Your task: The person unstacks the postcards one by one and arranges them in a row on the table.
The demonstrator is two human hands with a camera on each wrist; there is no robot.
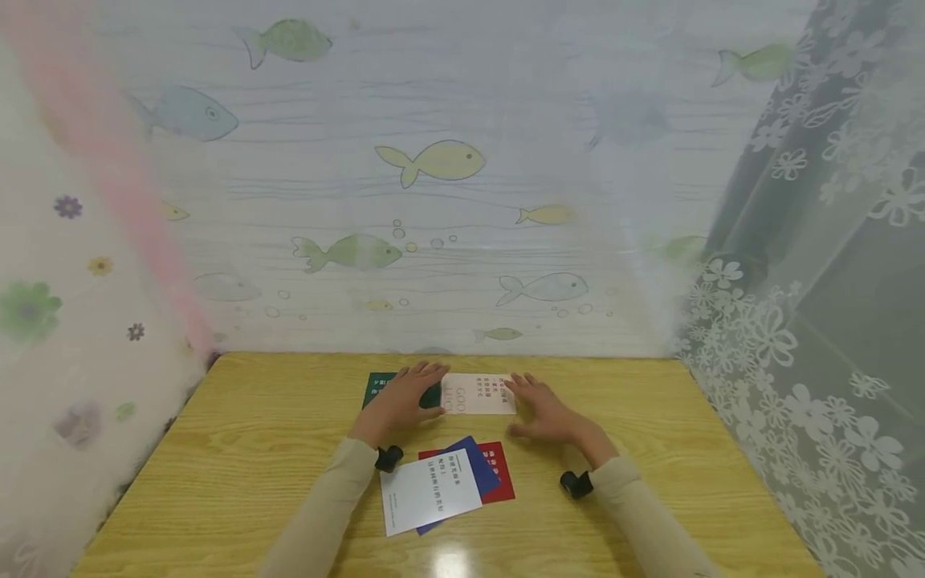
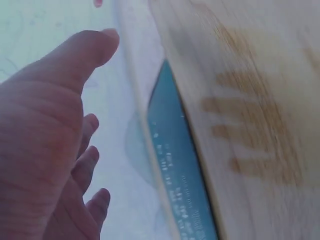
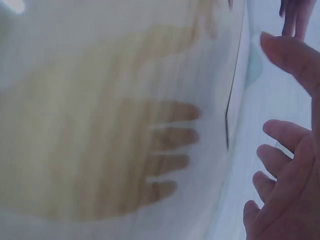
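Side by side near the table's far edge lie a dark green card (image 1: 372, 387) and a pale pink card (image 1: 470, 395) printed with "GOO" and Chinese characters. My left hand (image 1: 407, 395) hovers over the green card, fingers spread, hiding part of it. In the left wrist view that green card (image 2: 175, 150) lies beyond the hand, with nothing in the fingers. Around the pale card's right end is my right hand (image 1: 548, 411), fingers apart and holding nothing. The right wrist view shows its loosely bent fingers (image 3: 285, 135); whether they touch the card is unclear.
Closer in lies an overlapping pile: a white card (image 1: 429, 491) on top, a blue card (image 1: 482, 466) below it, and a red card (image 1: 500, 486). The wooden table (image 1: 614, 530) meets fish-patterned sheeting (image 1: 448, 281) behind. Black cameras (image 1: 389, 458) sit on both wrists.
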